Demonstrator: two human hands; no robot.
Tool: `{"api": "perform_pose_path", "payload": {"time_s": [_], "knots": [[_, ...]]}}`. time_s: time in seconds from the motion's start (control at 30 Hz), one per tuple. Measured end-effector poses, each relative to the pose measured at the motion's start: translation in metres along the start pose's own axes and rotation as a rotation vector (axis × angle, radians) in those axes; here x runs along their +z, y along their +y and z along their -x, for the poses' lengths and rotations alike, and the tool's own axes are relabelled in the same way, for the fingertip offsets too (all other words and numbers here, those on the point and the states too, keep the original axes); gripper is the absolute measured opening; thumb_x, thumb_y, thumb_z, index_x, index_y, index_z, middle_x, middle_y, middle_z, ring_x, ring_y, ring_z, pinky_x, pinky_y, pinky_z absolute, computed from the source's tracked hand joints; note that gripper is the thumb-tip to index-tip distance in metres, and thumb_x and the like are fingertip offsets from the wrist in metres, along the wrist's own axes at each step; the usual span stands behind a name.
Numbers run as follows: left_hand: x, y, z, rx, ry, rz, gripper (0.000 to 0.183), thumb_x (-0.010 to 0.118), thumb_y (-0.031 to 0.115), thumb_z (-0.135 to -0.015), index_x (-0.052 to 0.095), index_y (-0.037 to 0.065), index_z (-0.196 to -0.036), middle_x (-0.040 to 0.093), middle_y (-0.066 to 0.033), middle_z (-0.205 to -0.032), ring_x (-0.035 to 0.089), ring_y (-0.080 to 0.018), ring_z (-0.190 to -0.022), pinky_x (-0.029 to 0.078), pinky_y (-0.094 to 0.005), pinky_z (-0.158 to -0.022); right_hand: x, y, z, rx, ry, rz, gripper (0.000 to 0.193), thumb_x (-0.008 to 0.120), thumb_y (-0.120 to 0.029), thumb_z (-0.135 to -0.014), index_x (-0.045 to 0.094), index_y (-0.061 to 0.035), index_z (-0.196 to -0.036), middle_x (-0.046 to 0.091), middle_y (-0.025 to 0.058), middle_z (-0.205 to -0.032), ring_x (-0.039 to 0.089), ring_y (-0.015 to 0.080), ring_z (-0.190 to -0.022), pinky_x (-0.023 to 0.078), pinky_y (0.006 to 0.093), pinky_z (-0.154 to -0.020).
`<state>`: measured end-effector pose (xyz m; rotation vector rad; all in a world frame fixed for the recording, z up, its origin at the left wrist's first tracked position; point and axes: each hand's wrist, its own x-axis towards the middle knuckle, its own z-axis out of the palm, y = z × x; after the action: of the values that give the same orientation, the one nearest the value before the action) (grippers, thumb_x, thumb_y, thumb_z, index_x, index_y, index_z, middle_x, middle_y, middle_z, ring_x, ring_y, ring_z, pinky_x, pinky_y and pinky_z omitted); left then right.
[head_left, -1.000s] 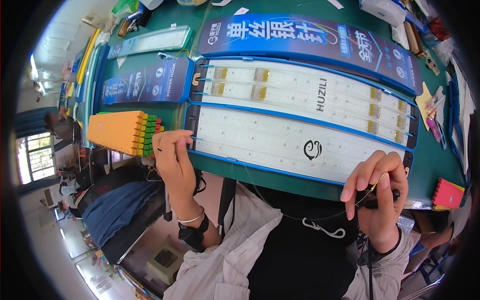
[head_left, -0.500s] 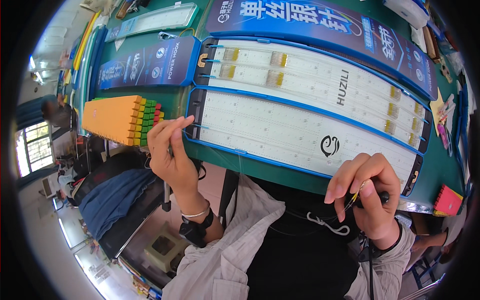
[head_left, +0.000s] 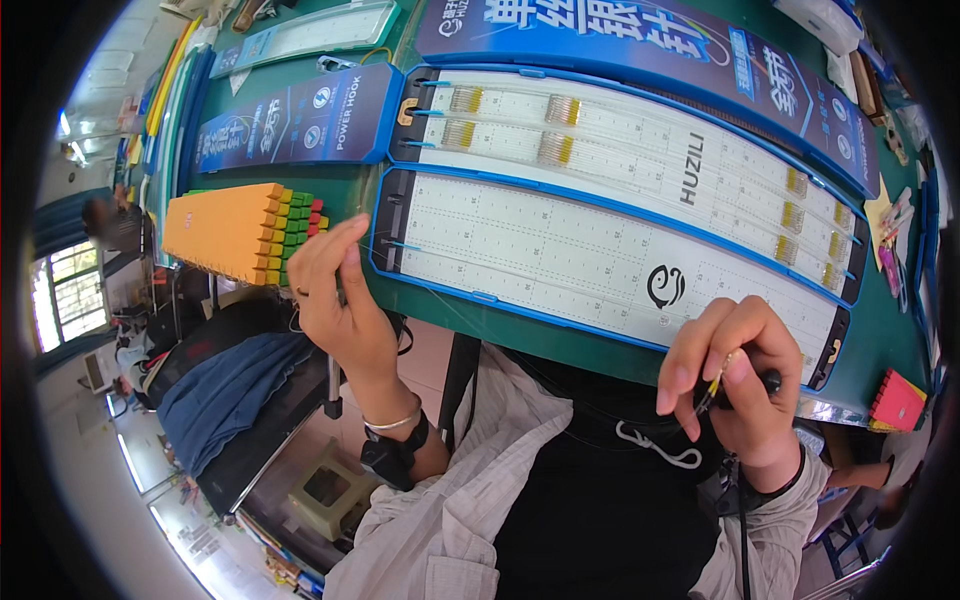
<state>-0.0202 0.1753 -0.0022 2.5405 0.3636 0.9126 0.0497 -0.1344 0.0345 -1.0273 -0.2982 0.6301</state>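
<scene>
White ruled board (head_left: 600, 250) w/ blue frame lies on the green desk (head_left: 880, 330), its long side running from near left to far right. A second white board (head_left: 640, 150) of same kind lies just beyond it, carrying small yellow bundles in pairs near both ends. A thin fishing line (head_left: 450, 305) goes from the left end of the near board, across the desk edge, toward the person's chest.

Left hand (head_left: 335, 290) is raised at the near left corner of the board, thumb and fingers (head_left: 345, 240) pressed together, pinching the line or something very small at its end; I cannot tell which. A bracelet and dark watch sit at this wrist.

Right hand (head_left: 735, 370) is near the right end of the board, over the desk edge, just in front of the body. Its fingers are curled and closed, pinching a small yellow item (head_left: 718, 378); a dark round part shows behind the fingers, too hidden to tell what it is.

Orange block (head_left: 225, 230) w/ rows of green, yellow and red pieces on its right side stands on the desk, left of the left hand and close to it. Dark blue packages (head_left: 300, 120) lie far left, and a long blue banner package (head_left: 650, 50) lies beyond both boards. A red-pink block (head_left: 897, 400) sits at the near right desk edge.
</scene>
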Motion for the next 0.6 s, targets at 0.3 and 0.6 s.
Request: {"api": "perform_pose_path", "payload": {"time_s": [0.3, 0.6], "knots": [[0.015, -0.005, 0.000, 0.032, -0.015, 0.264, 0.008, 0.035, 0.012, -0.107, 0.039, 0.006, -0.102, 0.064, -0.0281, -0.125, 0.050, -0.0252, -0.124, 0.030, -0.0414, -0.112, -0.001, -0.003, 0.003, 0.057, -0.008, -0.004, 0.018, 0.044, -0.013, -0.104, 0.049, 0.0026, -0.097, 0.059, 0.0183, -0.091, 0.065, 0.0177, -0.075, 0.047, 0.0207, -0.050], [0.017, -0.011, 0.005, 0.007, 0.008, 0.296, 0.004, 0.047, 0.007, -0.103, 0.048, 0.002, -0.103, 0.061, -0.0273, -0.129, 0.052, -0.0259, -0.124, 0.036, -0.0397, -0.109, -0.007, 0.002, 0.002, 0.040, -0.011, 0.007, 0.018, 0.045, -0.015, -0.104, 0.050, 0.0019, -0.097, 0.059, 0.0183, -0.092, 0.063, 0.0171, -0.076, 0.047, 0.0209, -0.051]]}}
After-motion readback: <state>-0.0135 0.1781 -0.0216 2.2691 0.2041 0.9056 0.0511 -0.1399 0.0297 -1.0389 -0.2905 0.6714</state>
